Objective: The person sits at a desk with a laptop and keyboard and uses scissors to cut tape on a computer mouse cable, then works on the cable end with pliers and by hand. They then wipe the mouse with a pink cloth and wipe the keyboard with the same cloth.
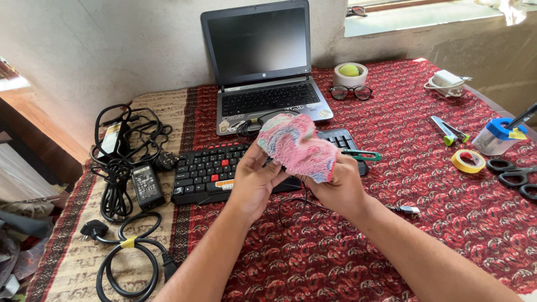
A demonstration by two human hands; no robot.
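Both hands hold a fluffy pink-and-blue cloth (296, 145) up over a black keyboard (207, 168). My left hand (254, 182) pinches the cloth's lower left edge. My right hand (335, 187) grips its lower right side, fingers tucked under the fabric. The cloth hides the keyboard's middle. Behind it stands an open laptop (263, 61) with a dark screen. A thin black cable (296, 210) loops on the red patterned tablecloth (425, 190) below my hands.
Black power adapters and coiled cords (126, 162) lie at left. Green-handled snips (361, 155) rest by the keyboard. Eyeglasses (351, 92), a tape roll with a ball (350, 72), a white charger (446, 82), yellow tape (468, 161), scissors (512, 176) and a clear pen cup (498, 136) are at right.
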